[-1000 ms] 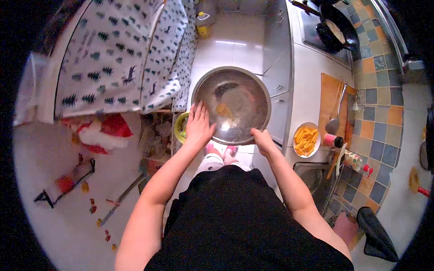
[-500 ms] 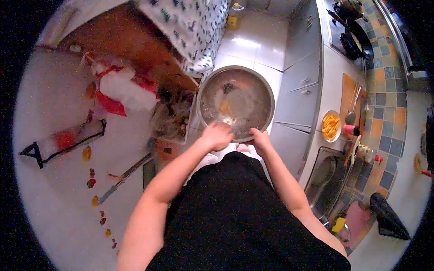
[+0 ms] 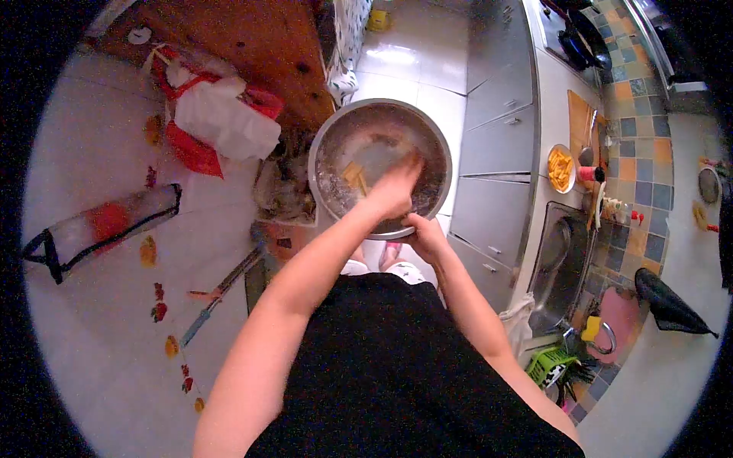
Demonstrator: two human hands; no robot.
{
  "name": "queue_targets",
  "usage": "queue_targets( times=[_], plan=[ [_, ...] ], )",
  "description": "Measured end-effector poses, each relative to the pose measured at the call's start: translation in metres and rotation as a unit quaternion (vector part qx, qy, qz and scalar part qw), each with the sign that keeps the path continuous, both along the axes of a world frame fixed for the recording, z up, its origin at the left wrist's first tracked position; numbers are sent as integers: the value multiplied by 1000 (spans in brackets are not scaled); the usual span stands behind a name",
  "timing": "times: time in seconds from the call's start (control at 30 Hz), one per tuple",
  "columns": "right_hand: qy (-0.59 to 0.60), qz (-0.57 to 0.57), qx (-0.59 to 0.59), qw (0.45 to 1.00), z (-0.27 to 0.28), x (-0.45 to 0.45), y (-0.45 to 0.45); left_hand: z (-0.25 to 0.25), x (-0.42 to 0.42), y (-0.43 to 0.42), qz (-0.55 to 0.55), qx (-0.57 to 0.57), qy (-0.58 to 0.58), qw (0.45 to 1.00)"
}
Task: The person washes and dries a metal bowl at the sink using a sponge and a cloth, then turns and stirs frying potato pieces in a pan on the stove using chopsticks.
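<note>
A large round metal basin (image 3: 326,200) is held out in front of my body. Inside it lie a few yellowish strips (image 3: 355,175), with whitish residue on the metal around them. My right hand (image 3: 424,232) grips the near rim, thumb over the edge and the other fingers hidden below. My left hand (image 3: 395,191) reaches over the near rim into the basin, right of the yellowish strips. Motion smears its fingers, so I cannot tell whether they hold anything.
On the counter to the right are a bowl of yellow strips (image 3: 560,169), a cutting board (image 3: 578,114) and a sink (image 3: 551,286). A stove (image 3: 561,34) lies further back. At left, a red and white bag (image 3: 221,114) is near brown wooden furniture (image 3: 229,38).
My left hand has moved from the near rim into the basin, forward and to the right. The basin appears slightly further left in view, and my right hand keeps its grip.
</note>
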State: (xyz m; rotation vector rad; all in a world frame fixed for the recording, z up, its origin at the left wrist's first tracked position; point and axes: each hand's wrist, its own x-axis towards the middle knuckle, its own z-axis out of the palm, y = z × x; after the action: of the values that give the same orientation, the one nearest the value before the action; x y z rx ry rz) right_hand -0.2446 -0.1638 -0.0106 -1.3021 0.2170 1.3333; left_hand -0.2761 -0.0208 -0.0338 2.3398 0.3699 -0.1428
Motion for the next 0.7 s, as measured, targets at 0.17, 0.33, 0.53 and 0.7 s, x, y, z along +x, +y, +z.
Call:
queue_targets(
  times=[0.17, 0.33, 0.53, 0.7],
  plan=[
    [-74, -23, -34, 996, -6, 22, -17, 6, -31, -23, -136, -164, -15, 977],
    [-273, -46, -46, 960, -78, 37, -23, -27, -45, -9, 70, -95, -55, 991],
    [-399, -46, -105, 910, -147, 55, -6, -97, -42, 11, 335, -217, -71, 914],
    [-482, -34, -124, 867, -211, 72, 23, -184, -39, 32, 400, -262, -66, 876]
  ],
)
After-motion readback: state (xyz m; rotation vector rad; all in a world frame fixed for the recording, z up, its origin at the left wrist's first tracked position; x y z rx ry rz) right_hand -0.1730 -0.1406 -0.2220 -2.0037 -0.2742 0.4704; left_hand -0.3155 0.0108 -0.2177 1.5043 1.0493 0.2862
